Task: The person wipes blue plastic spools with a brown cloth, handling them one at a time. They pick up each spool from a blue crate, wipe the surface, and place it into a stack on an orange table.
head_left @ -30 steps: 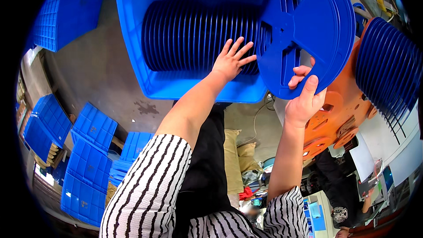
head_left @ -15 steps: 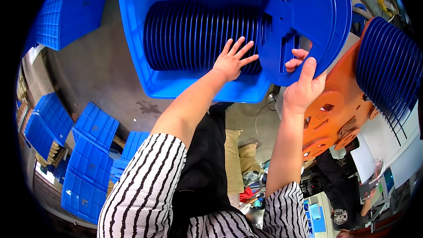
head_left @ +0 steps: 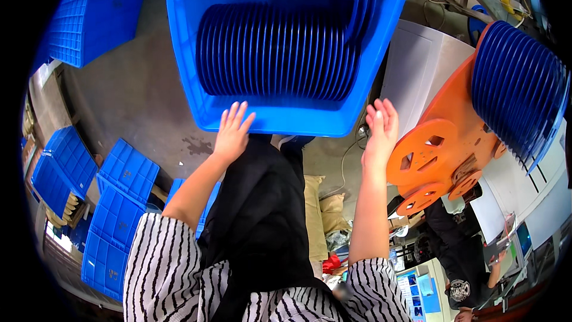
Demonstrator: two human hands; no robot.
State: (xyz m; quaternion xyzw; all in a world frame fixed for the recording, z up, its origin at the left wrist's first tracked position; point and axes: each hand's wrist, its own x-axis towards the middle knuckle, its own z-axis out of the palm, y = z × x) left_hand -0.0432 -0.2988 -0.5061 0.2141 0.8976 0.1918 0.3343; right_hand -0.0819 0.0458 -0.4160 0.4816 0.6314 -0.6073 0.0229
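A large blue plastic bin (head_left: 274, 126) stands in front of me. Inside it, a long row of dark blue reel flanges (head_left: 274, 53) is packed on edge. A few more flanges (head_left: 363, 6) stand at the bin's far right, against its side. Over the bin's near rim, towards the left, is my left hand (head_left: 232, 134); its fingers are spread and hold nothing. My right hand (head_left: 380, 134) is raised just right of the bin's near corner, empty, with its fingers stretched out. Whether the left hand touches the rim I cannot tell.
To the right stands an orange panel with round discs (head_left: 438, 143), beside another row of blue flanges (head_left: 518, 89). A white panel (head_left: 417, 65) lies behind it. Blue crates (head_left: 122, 220) sit at the left. Another person (head_left: 468, 268) is at the lower right.
My right hand has let go of the blue flanges, which now stand in the bin's far right. Both hands have drawn back from the row, the left one towards the left.
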